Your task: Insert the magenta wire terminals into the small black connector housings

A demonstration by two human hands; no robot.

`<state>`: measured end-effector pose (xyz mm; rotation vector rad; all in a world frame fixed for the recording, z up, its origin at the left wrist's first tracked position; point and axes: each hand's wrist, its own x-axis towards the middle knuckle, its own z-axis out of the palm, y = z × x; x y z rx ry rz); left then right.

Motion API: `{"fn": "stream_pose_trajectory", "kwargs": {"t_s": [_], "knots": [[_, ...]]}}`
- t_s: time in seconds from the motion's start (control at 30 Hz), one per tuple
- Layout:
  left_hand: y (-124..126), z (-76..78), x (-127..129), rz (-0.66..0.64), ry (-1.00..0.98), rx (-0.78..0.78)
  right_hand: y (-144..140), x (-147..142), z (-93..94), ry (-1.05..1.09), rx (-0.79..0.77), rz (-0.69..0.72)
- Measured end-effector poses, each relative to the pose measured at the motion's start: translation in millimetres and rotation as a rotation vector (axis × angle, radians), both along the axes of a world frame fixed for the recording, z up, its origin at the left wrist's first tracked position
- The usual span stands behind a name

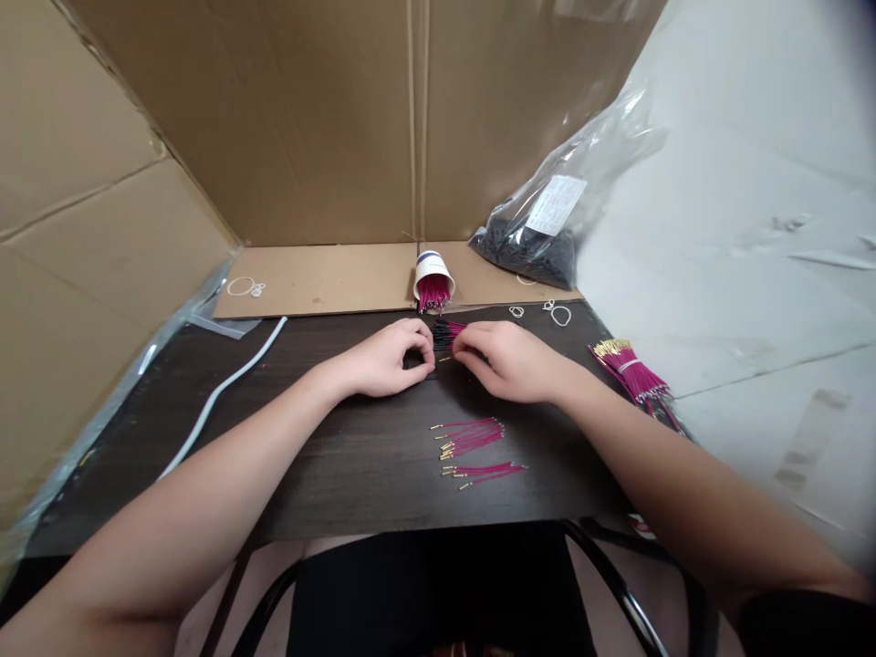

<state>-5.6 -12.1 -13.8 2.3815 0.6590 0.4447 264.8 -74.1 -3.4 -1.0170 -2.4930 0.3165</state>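
Lower centre: gold-tipped magenta wires, loose, seemingly pending. Centre: your left hand, fingertips nearly meeting, contents cannot be told; your right hand, apparently pinching a single wire. Just above: black-ended wires, seemingly done.

Here on the right arm, out past the tabletop's near right corner, comes a plain black sleeve, ending close to the elbow. Over the tabletop, both forearms run bare, tapering to the wrists, and the left hand and right hand are bare too. Below the near edge, a broad black expanse, probably clothing, too dark to tell its cut.
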Motion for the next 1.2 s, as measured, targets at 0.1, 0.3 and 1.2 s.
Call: {"fn": "stream_pose_trajectory", "kwargs": {"t_s": [0.1,0.3,1.2], "knots": [[-3,-0.9,1,0.014,-0.003,0.061,3,-1,-5.2,0.061,0.047,-0.027],[-2,-8.2,7,0.09,-0.075,0.049,9,-6,-18.2,0.228,0.118,-0.053],[2,-20.4,20,0.382,-0.348,-0.248,22,-11,-32.3,0.455,0.181,-0.168]]}}
